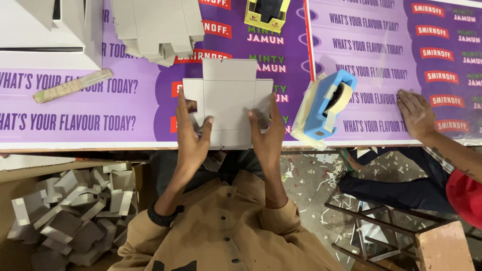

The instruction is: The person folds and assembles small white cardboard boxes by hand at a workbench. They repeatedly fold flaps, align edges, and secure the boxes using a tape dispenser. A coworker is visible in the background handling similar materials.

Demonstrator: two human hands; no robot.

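The person holds a flat grey cardboard cutout (228, 103) on the near edge of the table (75, 135). The left hand (192, 131) and the right hand (267, 133) lie open on its two sides, with the fingers pressing the card and the thumbs turned inward; neither hand closes around anything. It seems the side flaps are about to be folded up, so the step in hand looks like the first folding of a small box. This would need both thumbs to hold the middle panel flat while the fingers lift the flaps evenly. A stack of similar flat cutouts (158, 30) lies farther on the table, and a blue tape dispenser (325, 103) is just right of the cutout. The table is covered with a purple printed sheet. A carton with folded grey boxes (75, 211) stands on the floor at the left. Another person's hand (415, 113) rests on the table at the right, well apart.
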